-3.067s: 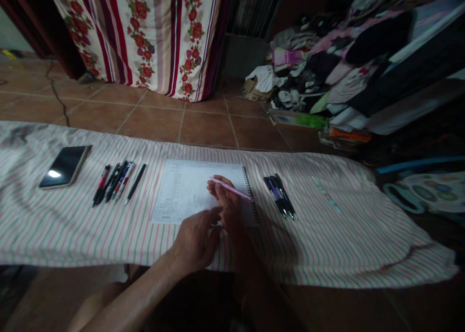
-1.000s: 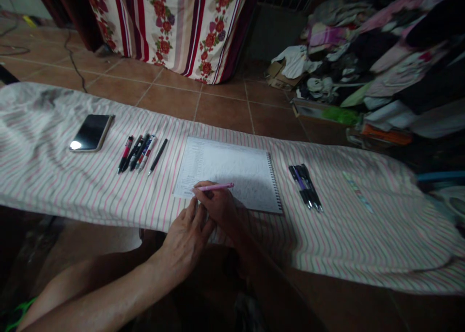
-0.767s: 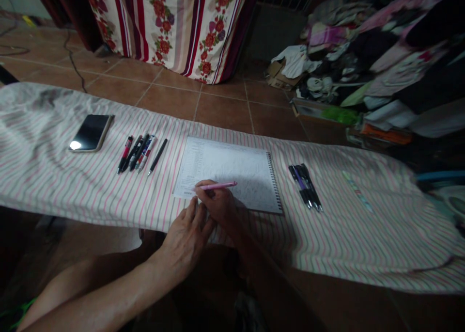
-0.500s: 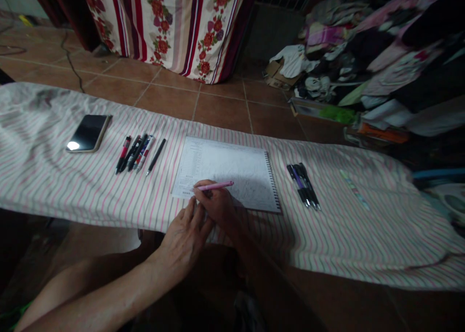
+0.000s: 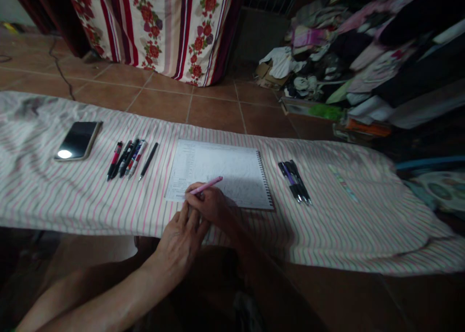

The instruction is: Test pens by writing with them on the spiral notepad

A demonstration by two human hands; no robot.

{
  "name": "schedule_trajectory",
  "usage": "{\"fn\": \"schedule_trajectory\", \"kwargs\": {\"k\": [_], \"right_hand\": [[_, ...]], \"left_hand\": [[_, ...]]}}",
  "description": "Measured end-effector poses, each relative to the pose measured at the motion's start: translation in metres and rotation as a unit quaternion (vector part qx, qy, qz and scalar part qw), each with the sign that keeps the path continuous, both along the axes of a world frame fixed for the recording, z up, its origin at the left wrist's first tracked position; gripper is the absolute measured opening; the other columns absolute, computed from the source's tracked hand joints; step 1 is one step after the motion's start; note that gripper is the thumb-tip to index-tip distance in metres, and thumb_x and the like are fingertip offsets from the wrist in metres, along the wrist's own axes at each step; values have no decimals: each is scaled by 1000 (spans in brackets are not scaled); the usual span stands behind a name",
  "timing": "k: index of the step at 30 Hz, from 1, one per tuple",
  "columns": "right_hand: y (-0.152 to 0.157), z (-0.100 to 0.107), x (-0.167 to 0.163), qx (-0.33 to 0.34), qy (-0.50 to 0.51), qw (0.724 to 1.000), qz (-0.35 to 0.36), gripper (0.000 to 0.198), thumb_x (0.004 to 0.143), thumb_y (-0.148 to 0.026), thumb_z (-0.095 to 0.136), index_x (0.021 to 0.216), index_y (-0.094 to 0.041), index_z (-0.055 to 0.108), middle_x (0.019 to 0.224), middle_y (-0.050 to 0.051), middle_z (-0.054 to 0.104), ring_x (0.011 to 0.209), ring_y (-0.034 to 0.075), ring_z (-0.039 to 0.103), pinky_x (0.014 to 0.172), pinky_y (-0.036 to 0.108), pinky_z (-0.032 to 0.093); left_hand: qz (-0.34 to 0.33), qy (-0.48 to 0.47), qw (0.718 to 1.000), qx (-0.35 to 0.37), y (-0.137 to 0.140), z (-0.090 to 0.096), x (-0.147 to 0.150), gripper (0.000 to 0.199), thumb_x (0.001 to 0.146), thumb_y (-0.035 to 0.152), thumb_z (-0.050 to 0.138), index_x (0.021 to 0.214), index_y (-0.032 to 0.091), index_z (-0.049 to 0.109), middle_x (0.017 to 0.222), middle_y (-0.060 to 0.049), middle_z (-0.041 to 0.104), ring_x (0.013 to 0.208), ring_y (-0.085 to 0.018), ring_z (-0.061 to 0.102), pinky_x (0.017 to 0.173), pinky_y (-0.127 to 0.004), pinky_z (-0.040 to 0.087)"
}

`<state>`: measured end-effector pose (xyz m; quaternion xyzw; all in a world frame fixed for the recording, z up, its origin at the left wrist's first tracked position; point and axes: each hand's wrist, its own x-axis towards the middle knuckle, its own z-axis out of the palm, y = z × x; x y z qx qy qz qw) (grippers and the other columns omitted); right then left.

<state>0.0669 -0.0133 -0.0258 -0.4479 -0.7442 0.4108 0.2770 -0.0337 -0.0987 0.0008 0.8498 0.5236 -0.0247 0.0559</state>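
Observation:
A pink pen [image 5: 209, 184] is gripped in my right hand [image 5: 212, 204], its tip end down at the lower left part of a spiral notebook page [image 5: 228, 165]. The notebook lies flat, its coil along the right side, with handwriting or print that is too small to read. My left hand [image 5: 183, 230] rests at the notebook's near edge, fingers stretched forward and partly under my right hand. Left of the notebook, a slim black pen [image 5: 148, 161] lies nearest, beside several pens [image 5: 125, 160] in a group.
A striped cloth [image 5: 225, 242] covers the long surface. A phone [image 5: 79, 140] lies at the left. Right of the notebook are several dark pens [image 5: 295, 181] and a pale patterned strip [image 5: 343, 182]. Beyond hang a floral curtain [image 5: 152, 26] and heaped clothes [image 5: 327, 46].
The whole view has shifted slightly, so the items on the cloth appear further left. Both hands keep nearly the same place on the notebook, and the pink pen stays in my right hand.

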Motion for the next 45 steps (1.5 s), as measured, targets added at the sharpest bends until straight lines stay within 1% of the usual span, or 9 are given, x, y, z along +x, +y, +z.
{"fn": "schedule_trajectory", "kwargs": {"k": [4,11,17,21,24,27,31,36,45], "right_hand": [[2,7,11,-52,70,995,-46,22,83,-37,48,82,-18,60,73,1,68,67,13,63,63,22,47],[-1,15,49,-9,96,984,-151,20,86,-32,43,84,-18,56,81,3,68,63,11,62,61,22,47],[-11,8,89,19,138,967,-211,22,87,-34,41,79,-18,53,63,0,60,51,8,53,49,20,41],[-17,7,118,29,152,950,-270,23,85,-36,44,97,-17,49,69,0,60,50,9,50,46,21,40],[-23,20,144,43,75,955,-283,36,83,-36,48,112,-16,45,62,-2,56,50,11,50,48,22,38],[-27,38,180,53,-56,962,-262,32,81,-34,50,108,-17,49,59,-3,53,50,12,50,50,24,37],[-19,57,247,79,-260,901,-338,29,78,-34,55,102,-17,51,62,-1,59,58,15,57,55,23,37],[13,62,340,42,-491,798,-347,31,84,-36,46,106,-18,59,86,6,69,82,19,64,68,25,42],[53,38,390,-14,-533,759,-374,36,84,-33,46,109,-13,63,106,14,66,101,24,60,80,28,43]], "left_hand": [[-13,7,999,39,0,-2,-1,39,80,8,46,117,17,56,121,-15,55,117,-33,46,87,-44,48],[-11,-26,992,123,2,-7,2,26,86,26,48,107,19,60,106,-11,61,103,-29,52,73,-37,49],[25,-26,985,170,7,-5,8,33,87,45,42,84,18,62,78,-6,61,79,-24,54,66,-35,41],[27,-25,980,198,12,1,15,32,86,42,42,70,19,58,68,-6,56,73,-24,51,60,-33,35],[5,-47,976,211,16,3,25,30,87,37,42,68,20,57,66,-5,56,72,-23,50,59,-33,34],[-24,-76,971,227,18,3,37,28,87,35,43,67,20,58,65,-5,56,71,-22,50,60,-33,34],[-46,-97,964,244,18,3,51,26,87,28,44,65,20,57,63,-3,57,68,-21,51,59,-32,35],[-54,-95,966,235,15,2,64,22,84,19,46,65,20,55,63,-2,57,64,-20,52,56,-31,35],[-91,-114,967,210,18,-10,78,19,85,18,45,69,20,56,65,-2,58,62,-20,52,55,-31,37]]}}
